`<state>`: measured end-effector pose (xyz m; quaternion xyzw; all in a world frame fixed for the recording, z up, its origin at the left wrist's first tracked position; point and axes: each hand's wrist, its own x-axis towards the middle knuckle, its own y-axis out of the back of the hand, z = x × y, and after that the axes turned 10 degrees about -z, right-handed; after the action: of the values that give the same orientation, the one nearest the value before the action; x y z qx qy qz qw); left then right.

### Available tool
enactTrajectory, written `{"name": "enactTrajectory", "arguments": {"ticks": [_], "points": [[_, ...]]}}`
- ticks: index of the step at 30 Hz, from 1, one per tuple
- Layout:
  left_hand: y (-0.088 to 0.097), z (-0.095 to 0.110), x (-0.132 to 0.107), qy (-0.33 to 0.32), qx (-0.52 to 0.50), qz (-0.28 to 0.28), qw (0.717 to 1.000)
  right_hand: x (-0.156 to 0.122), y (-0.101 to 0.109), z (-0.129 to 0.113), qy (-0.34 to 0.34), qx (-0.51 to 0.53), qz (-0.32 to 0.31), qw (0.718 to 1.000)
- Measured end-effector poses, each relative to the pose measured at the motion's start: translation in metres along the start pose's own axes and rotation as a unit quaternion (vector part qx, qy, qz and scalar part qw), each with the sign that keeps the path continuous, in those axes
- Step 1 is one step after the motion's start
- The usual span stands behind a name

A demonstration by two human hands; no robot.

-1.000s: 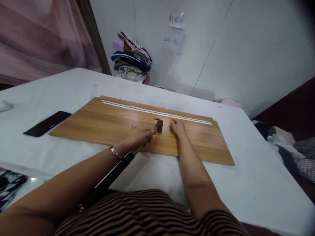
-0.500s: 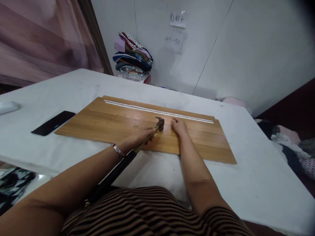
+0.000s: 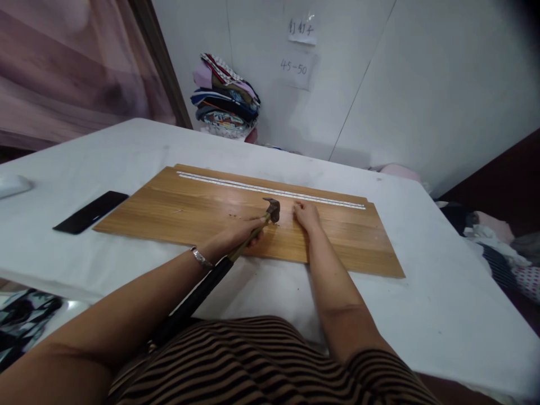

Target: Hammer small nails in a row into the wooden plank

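My left hand (image 3: pixel 242 233) is wrapped around the shaft of a claw hammer (image 3: pixel 273 210), close below its dark metal head. The hammer's long black grip runs back under my forearm toward my striped shirt. Just right of the hammer head, my right hand (image 3: pixel 307 215) rests on the wooden board (image 3: pixel 354 242), its thumb and fingertips pinched together. What they hold, if anything, is too small to make out. A few small dark specks, like nails, dot the board near the hammer head and left of it. Two white measuring strips (image 3: pixel 236 184) lie along the board's far side.
The board lies on a table with a white cover (image 3: pixel 126 152). A black phone (image 3: pixel 90 212) is by the board's left end, with a white object (image 3: pixel 14 184) farther left. Folded clothes (image 3: pixel 225 98) are stacked against the wall, below papers (image 3: pixel 295 67) with writing.
The hammer head has lifted slightly and shifted a little left with my left hand. My right hand stays in the same spot, still pinched.
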<state>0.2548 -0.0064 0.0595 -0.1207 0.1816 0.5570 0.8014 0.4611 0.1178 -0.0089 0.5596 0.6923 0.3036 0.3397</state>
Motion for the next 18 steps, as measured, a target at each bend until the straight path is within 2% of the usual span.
{"name": "enactTrajectory", "arguments": {"ticks": [18], "points": [[0.0006, -0.0058, 0.0017, 0.011, 0.01, 0.005, 1.0, -0.0005, 0.0006, 0.0003, 0.013, 0.016, -0.003, 1.0]]}}
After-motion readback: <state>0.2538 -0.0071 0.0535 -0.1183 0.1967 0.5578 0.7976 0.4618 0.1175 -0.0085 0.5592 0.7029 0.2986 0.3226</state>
